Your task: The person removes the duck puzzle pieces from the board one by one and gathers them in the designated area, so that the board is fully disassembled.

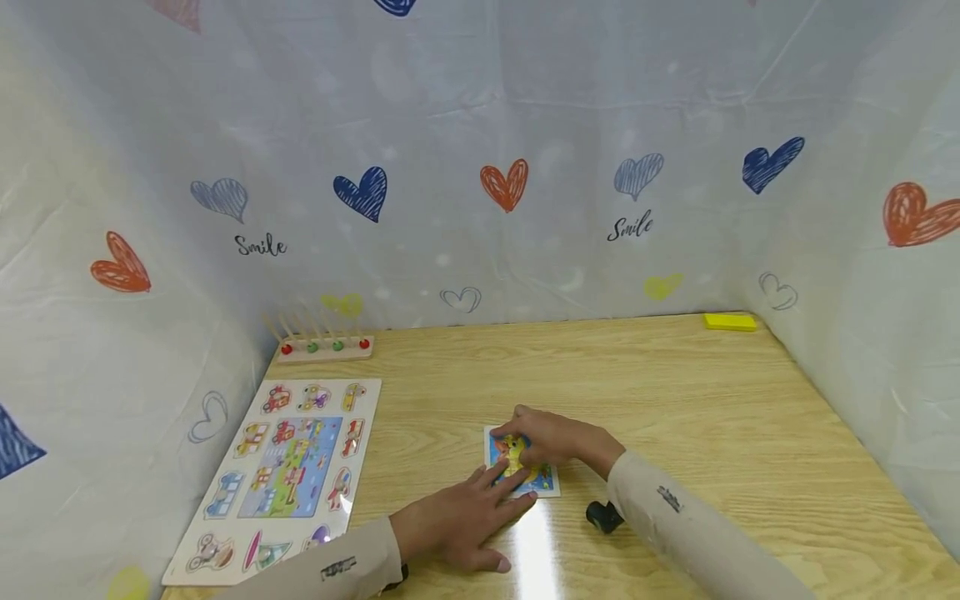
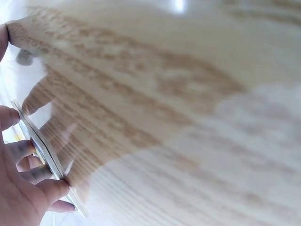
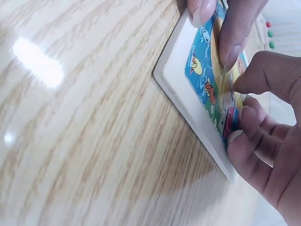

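A small picture puzzle (image 1: 545, 481) with a white border, a blue ground and a yellow figure lies on the table. My left hand (image 1: 468, 518) comes in from the lower left, its spread fingers reaching over the lower left edge onto the picture. From the right, my right hand (image 1: 558, 437) touches the top side, the forefinger stretched toward the upper left corner and the thumb lower down. Fish show on the puzzle (image 3: 197, 66) in the right wrist view, where my right fingertips (image 3: 236, 136) press on the printed face. The fingers cover much of its middle.
To the left lies a large peg puzzle board (image 1: 367, 408) with vehicle pictures. Behind it stands a wooden rack (image 1: 326, 356) with upright rods and red and green beads. A yellow block (image 1: 730, 322) sits at the far right corner. A heart-printed curtain (image 1: 435, 108) surrounds the table.
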A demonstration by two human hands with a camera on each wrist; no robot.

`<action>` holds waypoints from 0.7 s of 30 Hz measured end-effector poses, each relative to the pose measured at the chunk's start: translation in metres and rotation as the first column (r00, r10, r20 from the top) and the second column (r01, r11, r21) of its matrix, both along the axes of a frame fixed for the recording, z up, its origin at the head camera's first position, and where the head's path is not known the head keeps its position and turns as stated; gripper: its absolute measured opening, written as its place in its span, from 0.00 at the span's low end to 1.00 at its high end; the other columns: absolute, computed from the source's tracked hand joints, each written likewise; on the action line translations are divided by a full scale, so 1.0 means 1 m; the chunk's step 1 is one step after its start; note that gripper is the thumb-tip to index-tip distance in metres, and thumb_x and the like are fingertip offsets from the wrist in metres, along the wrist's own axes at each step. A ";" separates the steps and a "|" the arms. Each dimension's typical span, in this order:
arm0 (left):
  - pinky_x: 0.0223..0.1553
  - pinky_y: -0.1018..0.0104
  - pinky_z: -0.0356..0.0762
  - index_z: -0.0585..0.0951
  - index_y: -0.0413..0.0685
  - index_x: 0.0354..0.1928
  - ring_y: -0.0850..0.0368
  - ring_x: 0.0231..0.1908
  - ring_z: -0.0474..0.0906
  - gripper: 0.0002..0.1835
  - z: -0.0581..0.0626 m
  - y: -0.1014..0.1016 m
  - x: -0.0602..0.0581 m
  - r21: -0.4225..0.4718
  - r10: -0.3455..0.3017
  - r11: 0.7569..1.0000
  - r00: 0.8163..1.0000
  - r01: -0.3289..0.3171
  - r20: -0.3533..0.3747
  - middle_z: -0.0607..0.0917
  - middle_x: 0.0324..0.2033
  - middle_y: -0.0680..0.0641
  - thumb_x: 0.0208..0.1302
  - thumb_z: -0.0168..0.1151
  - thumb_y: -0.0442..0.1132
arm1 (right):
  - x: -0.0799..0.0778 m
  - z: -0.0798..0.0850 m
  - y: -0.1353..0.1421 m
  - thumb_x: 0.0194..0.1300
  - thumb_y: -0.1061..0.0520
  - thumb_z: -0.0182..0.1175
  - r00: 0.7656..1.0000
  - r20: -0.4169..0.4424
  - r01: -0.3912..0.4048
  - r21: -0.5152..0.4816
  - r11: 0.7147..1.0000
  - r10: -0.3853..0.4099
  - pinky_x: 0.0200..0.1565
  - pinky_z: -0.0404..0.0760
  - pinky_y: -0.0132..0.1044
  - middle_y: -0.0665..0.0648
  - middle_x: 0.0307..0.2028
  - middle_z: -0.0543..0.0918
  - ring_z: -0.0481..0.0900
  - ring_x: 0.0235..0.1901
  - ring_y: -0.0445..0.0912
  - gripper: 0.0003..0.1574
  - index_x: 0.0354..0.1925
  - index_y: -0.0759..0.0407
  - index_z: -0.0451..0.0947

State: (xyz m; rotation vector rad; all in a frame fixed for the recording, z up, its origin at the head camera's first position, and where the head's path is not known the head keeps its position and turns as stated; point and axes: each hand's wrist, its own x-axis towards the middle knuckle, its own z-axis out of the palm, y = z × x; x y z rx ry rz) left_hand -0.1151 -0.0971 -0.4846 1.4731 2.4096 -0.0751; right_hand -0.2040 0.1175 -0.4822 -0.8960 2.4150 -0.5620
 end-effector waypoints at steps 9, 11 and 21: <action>0.70 0.44 0.64 0.48 0.57 0.81 0.37 0.78 0.47 0.44 -0.002 -0.003 0.000 0.019 -0.001 1.000 1.000 0.001 0.004 0.48 0.80 0.43 0.72 0.41 0.71 | 0.000 0.002 -0.005 0.63 0.62 0.66 1.000 -0.022 0.005 -0.026 1.000 -0.005 0.45 0.77 0.35 0.49 0.46 0.74 0.73 0.39 0.39 0.35 0.68 0.48 0.73; 0.70 0.44 0.64 0.48 0.57 0.81 0.37 0.78 0.47 0.44 -0.001 -0.003 0.000 0.024 -0.001 1.000 1.000 0.001 0.008 0.47 0.80 0.44 0.72 0.42 0.71 | 0.000 0.001 -0.005 0.63 0.62 0.66 1.000 -0.023 0.010 -0.025 1.000 -0.010 0.45 0.78 0.35 0.49 0.45 0.74 0.73 0.40 0.39 0.35 0.68 0.49 0.74; 0.70 0.43 0.64 0.49 0.56 0.81 0.36 0.78 0.46 0.44 -0.001 -0.001 0.000 0.026 -0.008 1.000 1.000 0.008 -0.001 0.47 0.80 0.43 0.72 0.41 0.70 | -0.001 0.001 -0.006 0.62 0.62 0.67 1.000 -0.016 0.009 -0.039 0.999 -0.010 0.46 0.78 0.37 0.50 0.47 0.74 0.74 0.43 0.41 0.35 0.67 0.50 0.74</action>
